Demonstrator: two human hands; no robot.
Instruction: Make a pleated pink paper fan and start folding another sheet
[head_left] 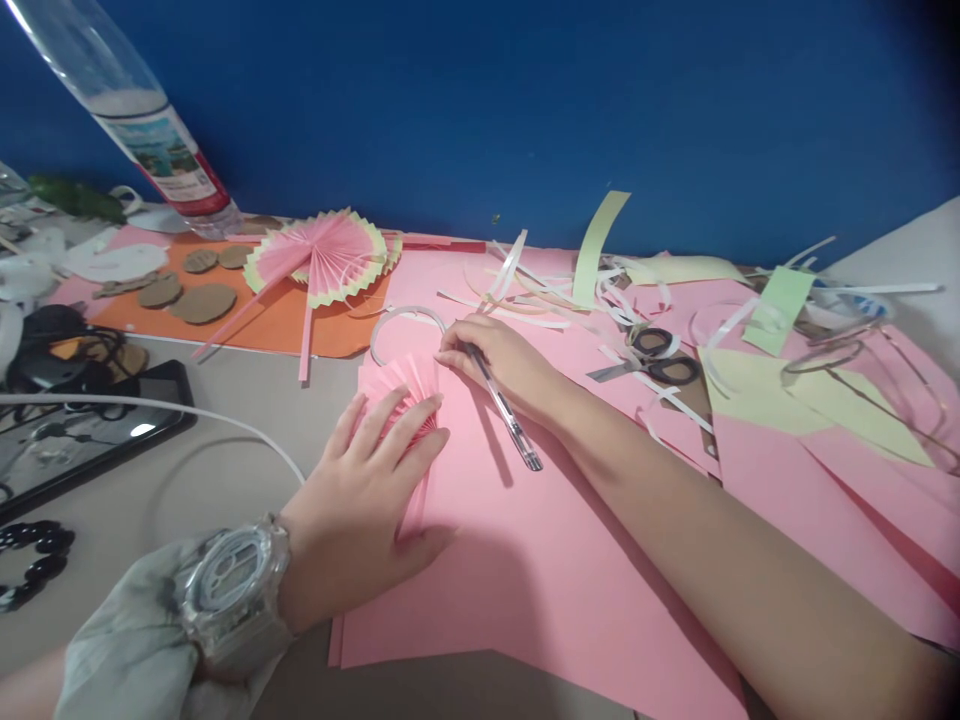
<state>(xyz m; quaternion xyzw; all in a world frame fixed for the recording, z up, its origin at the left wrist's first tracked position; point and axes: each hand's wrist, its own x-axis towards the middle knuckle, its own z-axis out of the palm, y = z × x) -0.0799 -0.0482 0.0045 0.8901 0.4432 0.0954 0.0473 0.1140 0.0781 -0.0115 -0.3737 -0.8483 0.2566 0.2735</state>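
Observation:
My left hand [375, 480] lies with its fingers spread over a pleated pink paper fan [405, 385], pressing it onto a large pink sheet [540, 580]. A clear watch sits on that wrist. At the fan's upper right edge, the fingertips of my right hand [480, 350] are pinched together. A clear pen [510, 420] is held in my right hand, its barrel slanting back toward me. The pen's other end is hidden by the fingers. A thin pale ring [405, 318] lies just beyond the fan.
Black-handled scissors [649, 358] lie among paper strips at the right, near eyeglasses [832, 358]. A finished pink and yellow fan [319, 255] rests on orange paper [300, 330]. Behind it stands a water bottle [161, 150]. A phone [90, 440], cable and beaded bracelet [37, 560] lie left.

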